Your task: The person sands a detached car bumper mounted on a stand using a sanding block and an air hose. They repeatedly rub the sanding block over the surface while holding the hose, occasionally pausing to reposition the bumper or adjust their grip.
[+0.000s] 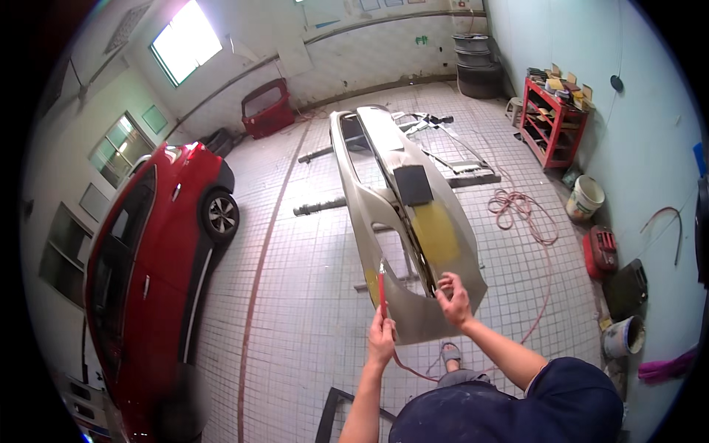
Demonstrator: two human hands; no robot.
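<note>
In front of me lies a long beige-grey car bumper (443, 310) on a low stand. My left hand (381, 341) is closed round a red air hose (382, 289), whose metal end points up over the bumper's left side. My right hand (455, 301) hovers at the bumper's near right part, fingers apart and slightly bent, with nothing visible in it. I cannot tell whether it touches the surface. A yellowish patch (436, 232) marks the panel beyond that hand. Past the patch rests a dark square pad (412, 184).
To the left stands a red car (148, 295). The pink-red hose coils (521, 214) on the tiles at right. Along the right wall are a red tool cart (550, 125), buckets (586, 198) and a red jerrycan (600, 251). A black frame (332, 413) lies near my feet.
</note>
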